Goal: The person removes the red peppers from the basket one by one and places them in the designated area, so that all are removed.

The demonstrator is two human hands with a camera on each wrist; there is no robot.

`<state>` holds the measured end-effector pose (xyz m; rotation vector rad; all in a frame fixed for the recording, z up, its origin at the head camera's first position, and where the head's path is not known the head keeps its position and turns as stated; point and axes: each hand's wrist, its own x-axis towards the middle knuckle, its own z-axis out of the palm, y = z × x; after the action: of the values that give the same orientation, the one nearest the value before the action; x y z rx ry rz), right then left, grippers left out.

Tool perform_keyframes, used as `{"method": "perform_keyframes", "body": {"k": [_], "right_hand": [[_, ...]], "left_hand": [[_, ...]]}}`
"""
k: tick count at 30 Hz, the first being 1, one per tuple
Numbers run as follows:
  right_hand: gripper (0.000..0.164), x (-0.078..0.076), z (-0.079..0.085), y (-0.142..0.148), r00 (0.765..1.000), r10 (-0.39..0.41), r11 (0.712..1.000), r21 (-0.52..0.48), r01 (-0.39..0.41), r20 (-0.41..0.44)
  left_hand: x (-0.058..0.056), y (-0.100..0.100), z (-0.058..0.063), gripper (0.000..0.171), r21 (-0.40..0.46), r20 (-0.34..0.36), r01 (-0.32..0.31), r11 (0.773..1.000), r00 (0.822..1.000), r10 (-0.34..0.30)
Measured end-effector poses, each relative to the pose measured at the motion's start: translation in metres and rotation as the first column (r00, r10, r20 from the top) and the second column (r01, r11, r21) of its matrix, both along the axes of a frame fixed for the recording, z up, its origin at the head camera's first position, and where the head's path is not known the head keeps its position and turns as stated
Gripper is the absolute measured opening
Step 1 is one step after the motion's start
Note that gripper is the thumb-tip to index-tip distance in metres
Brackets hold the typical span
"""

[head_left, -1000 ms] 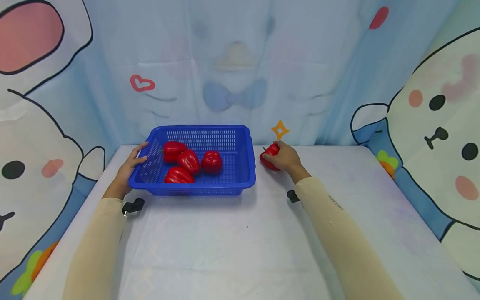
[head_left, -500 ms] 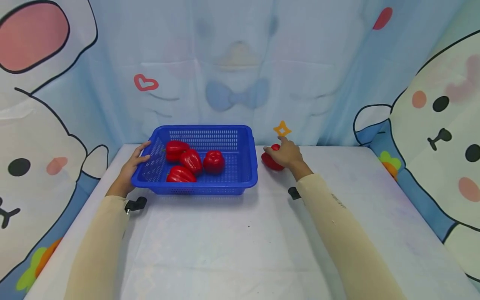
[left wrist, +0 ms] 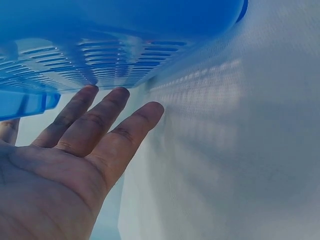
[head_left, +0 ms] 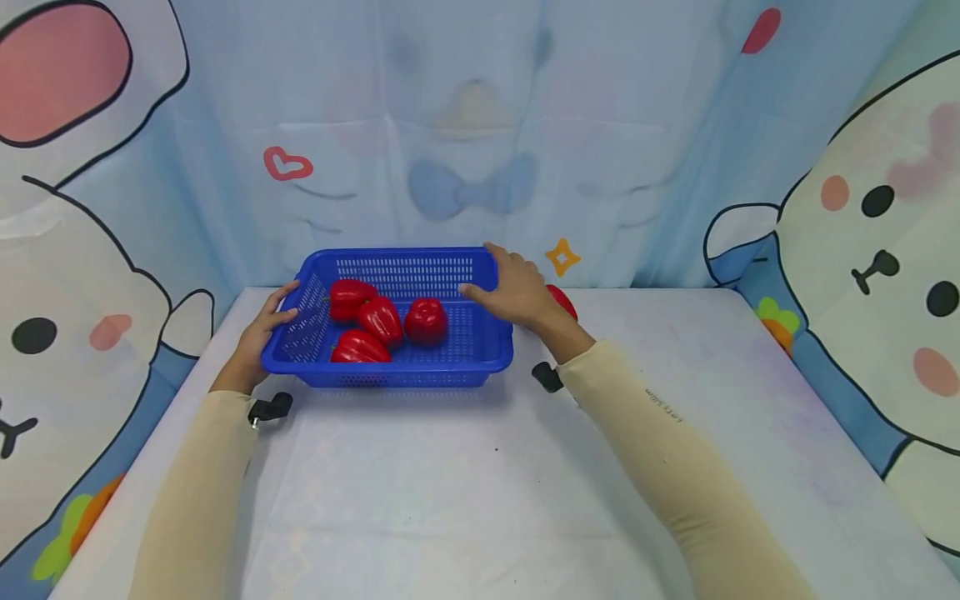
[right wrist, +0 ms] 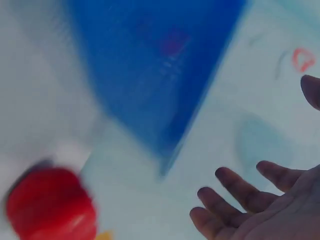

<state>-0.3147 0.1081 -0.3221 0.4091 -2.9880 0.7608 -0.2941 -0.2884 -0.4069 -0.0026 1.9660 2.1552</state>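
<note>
A blue plastic basket [head_left: 405, 379] with slotted walls stands on the table, several red bell peppers [head_left: 426, 322] lying in it. At its left end my left hand [head_left: 258, 337] holds the rim, thumb over the top. In the left wrist view, fingers [left wrist: 107, 125] reach under the rim to the slotted wall. Over the basket's right rim is my right hand [head_left: 517, 292], thumb and fingers spread, holding nothing. The right wrist view shows its fingers [right wrist: 245, 192] apart from the basket. One more red bell pepper [head_left: 562, 302] sits outside on the right, mostly hidden behind that hand.
A white cloth covers the table [head_left: 420, 492]. Behind it hangs a blue curtain [head_left: 465, 100] printed with cartoon animals. Each wrist carries a small black camera mount [head_left: 270, 407].
My right hand has let go of the bell pepper on the table and moved left to the basket's right end. The left hand and basket stay in place.
</note>
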Motion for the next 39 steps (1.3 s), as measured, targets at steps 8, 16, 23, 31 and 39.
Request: {"method": "perform_keyframes", "body": {"k": [8, 16, 23, 31, 39], "right_hand": [[0.084, 0.026, 0.005, -0.081, 0.969, 0.214, 0.973, -0.108, -0.202, 0.121], [0.085, 0.027, -0.019, -0.138, 0.959, 0.222, 0.975, -0.036, -0.219, 0.178], [0.087, 0.027, -0.033, -0.158, 0.970, 0.175, 0.978, 0.082, -0.191, 0.168], [0.090, 0.030, -0.038, -0.173, 0.986, 0.049, 0.991, 0.113, -0.068, 0.159], [0.086, 0.028, -0.040, -0.176, 0.967, -0.003, 0.994, 0.108, -0.025, 0.254]], "left_hand": [[0.003, 0.005, 0.003, 0.055, 0.050, -0.008, -0.002, 0.999, 1.000, 0.002], [0.001, 0.005, 0.002, 0.057, 0.071, -0.013, 0.012, 0.997, 1.000, -0.011], [0.000, 0.001, 0.001, 0.057, 0.057, -0.022, 0.018, 0.998, 1.000, -0.016], [0.000, 0.001, 0.003, 0.056, 0.009, -0.020, 0.011, 1.000, 1.000, -0.010], [0.000, 0.000, 0.002, 0.055, -0.041, -0.012, -0.002, 0.999, 1.000, 0.002]]}}
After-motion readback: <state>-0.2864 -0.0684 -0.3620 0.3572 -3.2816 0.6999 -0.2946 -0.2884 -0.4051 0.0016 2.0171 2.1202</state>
